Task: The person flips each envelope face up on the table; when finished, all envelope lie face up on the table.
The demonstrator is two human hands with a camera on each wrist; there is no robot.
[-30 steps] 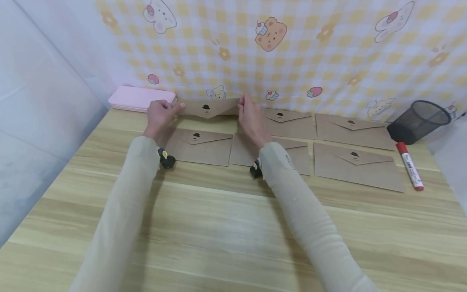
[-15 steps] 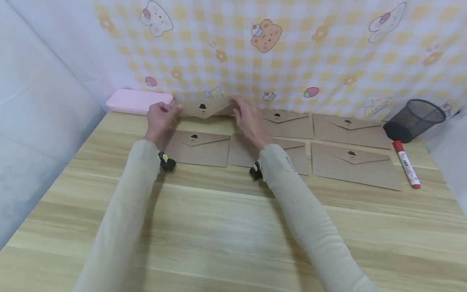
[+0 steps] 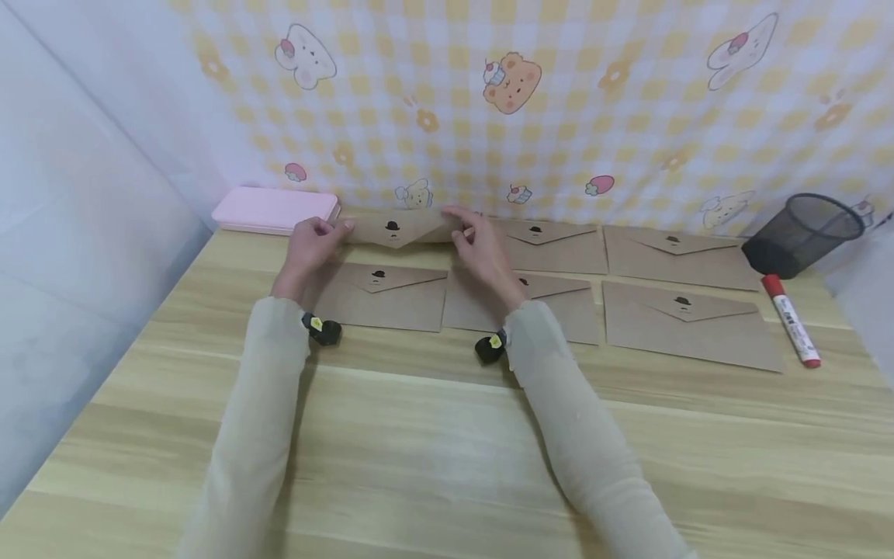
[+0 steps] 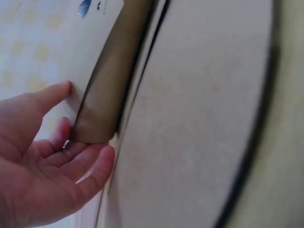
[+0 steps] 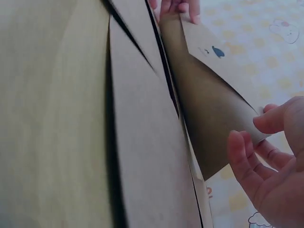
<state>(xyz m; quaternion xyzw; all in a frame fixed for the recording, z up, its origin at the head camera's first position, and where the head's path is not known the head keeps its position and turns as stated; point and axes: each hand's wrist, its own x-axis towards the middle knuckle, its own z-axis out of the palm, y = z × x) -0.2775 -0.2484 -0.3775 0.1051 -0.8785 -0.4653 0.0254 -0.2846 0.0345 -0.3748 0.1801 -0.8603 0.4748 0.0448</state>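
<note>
A brown kraft envelope [image 3: 393, 227] with a printed hat and moustache on its flap is tilted up at the back left of the table, against the checked cloth. My left hand [image 3: 307, 252] pinches its left end between thumb and fingers. At the right end, my right hand [image 3: 482, 252] holds the corner, index finger stretched along the upper edge. In the right wrist view the thumb lies on the flap side of the envelope [image 5: 204, 114], other fingers by its edge. Below it lie a flat envelope [image 3: 391, 307] and another envelope [image 3: 475, 307], partly covered by my right hand.
Further right several flat envelopes lie in two rows, among them a back one [image 3: 680, 260] and a front one [image 3: 691, 334]. A pink case [image 3: 275, 208] sits at the back left. At the right are a red-capped marker [image 3: 791, 320] and a black mesh pen holder [image 3: 796, 233].
My right index finger has straightened from its pinch and spread away from the thumb at the envelope's corner. The left hand keeps its hold. The head view has shifted slightly.
</note>
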